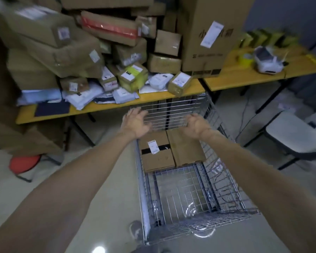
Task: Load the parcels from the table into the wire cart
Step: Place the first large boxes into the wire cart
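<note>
The wire cart (190, 189) stands lengthwise in front of the person, and its near half shows bare mesh. At its far end two parcels lie flat on the cart floor, side by side and touching: a labelled box (156, 156) on the left and a plain box (185, 148) on the right. Both hands are empty above them. The left hand (137, 123) is spread wide with straight fingers over the cart's left rim. The right hand (195, 125) hangs with fingers loosely bent, gripping nothing, near the far mesh wall.

This looks like the gap between two loads, with the arms reaching out for the next parcel. That move calls for lifting the hands over the far wall to the front edge of the bench (106, 107). The small brown box (180, 84) sits tilted at that edge just beyond the cart and seems the easiest pick.

Farther along the front lie white mailers (80, 100) and a yellow-green box (133, 77). Behind them cartons lean in a loose heap, so pulling a low one could bring others down. A large carton (208, 37) stands at the back right. A red stool (24, 163) on the left and a chair (292, 136) on the right stand clear of the cart.
</note>
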